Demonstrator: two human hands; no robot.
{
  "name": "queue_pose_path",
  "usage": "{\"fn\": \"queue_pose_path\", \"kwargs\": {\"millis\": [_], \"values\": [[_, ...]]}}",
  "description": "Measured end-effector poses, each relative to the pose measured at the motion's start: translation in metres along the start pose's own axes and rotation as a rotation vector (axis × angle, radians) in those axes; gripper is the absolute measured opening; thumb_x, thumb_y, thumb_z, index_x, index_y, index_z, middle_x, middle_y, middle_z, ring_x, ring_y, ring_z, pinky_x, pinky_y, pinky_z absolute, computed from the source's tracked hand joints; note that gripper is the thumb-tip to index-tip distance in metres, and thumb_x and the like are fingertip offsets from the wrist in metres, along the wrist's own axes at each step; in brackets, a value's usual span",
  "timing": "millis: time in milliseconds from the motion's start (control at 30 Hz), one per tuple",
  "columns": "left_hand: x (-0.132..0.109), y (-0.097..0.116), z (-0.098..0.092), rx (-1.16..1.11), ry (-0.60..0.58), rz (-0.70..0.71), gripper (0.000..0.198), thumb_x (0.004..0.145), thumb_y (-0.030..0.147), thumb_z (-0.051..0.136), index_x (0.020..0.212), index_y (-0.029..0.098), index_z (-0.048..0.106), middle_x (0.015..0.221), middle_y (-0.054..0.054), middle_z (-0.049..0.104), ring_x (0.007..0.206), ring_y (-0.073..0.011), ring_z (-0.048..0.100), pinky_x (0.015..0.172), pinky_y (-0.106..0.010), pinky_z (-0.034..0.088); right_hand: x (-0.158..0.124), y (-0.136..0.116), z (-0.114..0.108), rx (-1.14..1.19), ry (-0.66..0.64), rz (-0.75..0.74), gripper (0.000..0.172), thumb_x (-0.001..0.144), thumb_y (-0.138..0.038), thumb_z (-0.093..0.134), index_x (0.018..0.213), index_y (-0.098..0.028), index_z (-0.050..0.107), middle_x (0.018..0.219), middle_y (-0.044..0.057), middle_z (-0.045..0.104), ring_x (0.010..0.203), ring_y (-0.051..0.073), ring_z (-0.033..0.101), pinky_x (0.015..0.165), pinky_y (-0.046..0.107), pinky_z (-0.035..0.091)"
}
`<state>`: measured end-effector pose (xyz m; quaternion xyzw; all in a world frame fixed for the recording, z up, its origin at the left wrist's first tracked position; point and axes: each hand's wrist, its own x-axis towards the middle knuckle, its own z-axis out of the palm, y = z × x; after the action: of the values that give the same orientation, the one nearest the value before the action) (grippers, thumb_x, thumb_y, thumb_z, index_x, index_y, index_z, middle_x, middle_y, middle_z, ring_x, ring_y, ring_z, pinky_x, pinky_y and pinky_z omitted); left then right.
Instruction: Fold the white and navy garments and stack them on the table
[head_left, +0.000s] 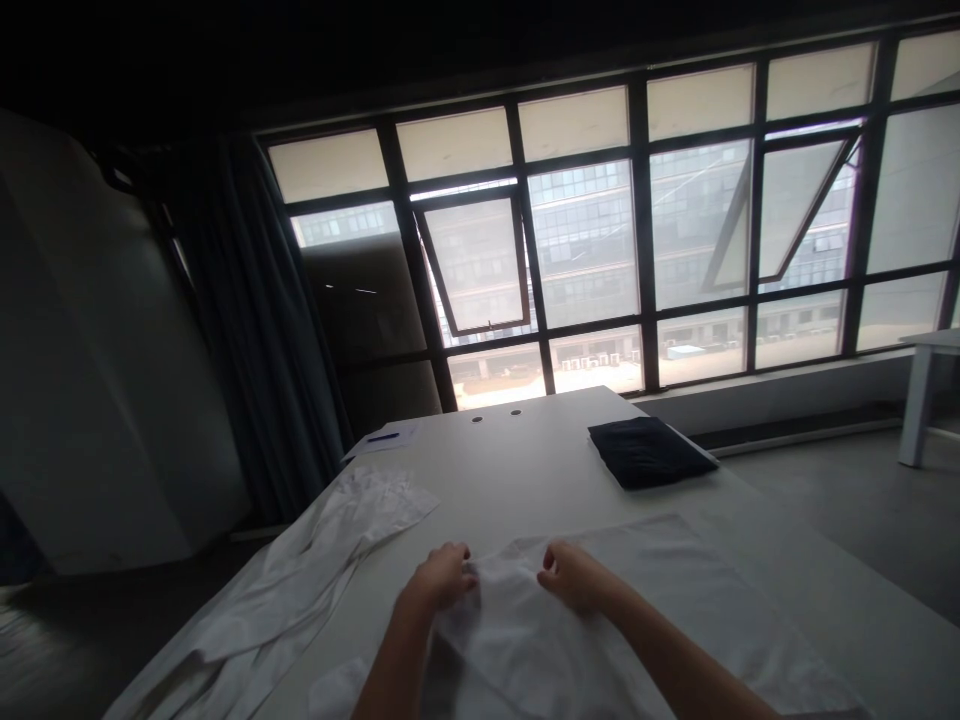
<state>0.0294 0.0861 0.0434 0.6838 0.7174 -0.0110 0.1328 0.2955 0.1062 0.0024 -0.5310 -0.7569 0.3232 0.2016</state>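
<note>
A white garment (675, 590) lies spread on the white table (540, 450) in front of me. My left hand (442, 575) is closed, pinching the garment's near top edge. My right hand (571, 575) is closed too and grips the same edge a little to the right. Between the two hands the cloth bunches up. Both forearms reach in from the bottom of the view over the garment.
A second white shirt (315, 570) lies crumpled along the table's left edge. A folded dark garment (646, 450) sits at the far right of the table. A paper with a blue pen (384, 438) lies at the far left corner. Large windows stand behind; another table's leg (919, 405) stands at right.
</note>
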Motion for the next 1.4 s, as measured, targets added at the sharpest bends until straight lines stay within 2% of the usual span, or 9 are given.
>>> {"fn": "queue_pose_path", "kwargs": {"millis": [100,267,500,633,733,933,1067,1233,1400], "values": [[0.009,-0.016,0.009,0.044,0.036,-0.04,0.032,0.095,0.036,0.067,0.123,0.019,0.063,0.13,-0.01,0.062,0.118,-0.0271,0.061,0.1,-0.048,0.05,0.0,0.002,0.001,-0.044,-0.065,0.012,0.023,0.077,-0.036,0.068,0.088,-0.017,0.075,0.083,0.011,0.076,0.079,0.025,0.069,0.07,0.032,0.046],[0.022,-0.035,0.016,0.007,0.056,-0.019,0.034,0.099,0.039,0.064,0.127,0.019,0.06,0.128,-0.008,0.063,0.107,-0.0226,0.065,0.091,-0.045,0.057,-0.002,-0.001,-0.006,-0.095,-0.151,-0.025,0.013,0.073,-0.029,0.07,0.077,-0.018,0.076,0.075,0.006,0.075,0.075,0.022,0.069,0.066,0.028,0.045],[0.031,-0.047,0.017,-0.112,0.194,0.013,0.009,0.091,0.024,0.064,0.094,0.02,0.071,0.107,-0.006,0.074,0.102,-0.0204,0.066,0.084,-0.025,0.045,-0.007,-0.004,-0.006,-0.178,-0.145,0.009,0.038,0.072,-0.033,0.073,0.108,-0.02,0.072,0.097,0.007,0.076,0.073,0.021,0.071,0.066,0.029,0.051],[0.033,-0.053,0.017,-0.157,0.23,0.009,0.012,0.088,0.028,0.065,0.093,0.023,0.074,0.104,-0.005,0.076,0.098,-0.0204,0.068,0.076,-0.024,0.042,-0.013,-0.008,0.003,-0.29,-0.096,-0.01,0.048,0.063,-0.04,0.082,0.105,-0.018,0.073,0.107,0.014,0.074,0.099,0.034,0.071,0.082,0.037,0.052],[0.034,-0.055,0.019,-0.181,0.242,0.005,0.013,0.085,0.03,0.067,0.092,0.024,0.076,0.105,-0.005,0.077,0.098,-0.0207,0.068,0.076,-0.024,0.041,-0.016,-0.014,0.013,-0.339,-0.039,-0.031,0.039,0.072,-0.037,0.077,0.106,-0.018,0.073,0.11,0.016,0.074,0.104,0.035,0.069,0.089,0.039,0.05],[0.035,-0.059,0.021,-0.235,0.23,-0.009,0.014,0.081,0.035,0.07,0.089,0.023,0.075,0.096,-0.004,0.077,0.092,-0.0197,0.069,0.075,-0.023,0.042,-0.016,-0.016,0.033,-0.331,0.079,-0.074,0.033,0.085,-0.029,0.064,0.116,-0.018,0.069,0.12,0.015,0.07,0.113,0.03,0.064,0.096,0.035,0.046],[0.031,-0.08,0.013,-0.265,0.222,-0.092,0.027,0.074,0.039,0.076,0.092,0.021,0.069,0.094,-0.004,0.075,0.09,-0.023,0.069,0.074,-0.026,0.045,-0.012,-0.011,0.039,-0.292,0.118,-0.09,0.028,0.085,-0.028,0.062,0.11,-0.019,0.071,0.116,0.013,0.071,0.108,0.028,0.065,0.094,0.034,0.045],[0.017,-0.117,0.003,-0.344,0.071,-0.312,0.039,0.07,0.054,0.078,0.081,0.021,0.059,0.066,-0.003,0.069,0.072,-0.0309,0.071,0.065,-0.036,0.05,-0.007,-0.005,0.044,-0.217,0.148,-0.098,0.027,0.084,-0.029,0.061,0.107,-0.02,0.072,0.111,0.01,0.071,0.106,0.026,0.065,0.095,0.032,0.043],[0.016,-0.124,0.006,-0.488,-0.021,-0.405,0.041,0.079,0.055,0.074,0.099,0.022,0.059,0.063,0.0,0.069,0.062,-0.0269,0.071,0.054,-0.032,0.049,-0.003,0.0,0.049,-0.155,0.172,-0.098,0.034,0.081,-0.029,0.063,0.113,-0.023,0.072,0.116,0.009,0.069,0.113,0.027,0.061,0.099,0.034,0.04]]}}
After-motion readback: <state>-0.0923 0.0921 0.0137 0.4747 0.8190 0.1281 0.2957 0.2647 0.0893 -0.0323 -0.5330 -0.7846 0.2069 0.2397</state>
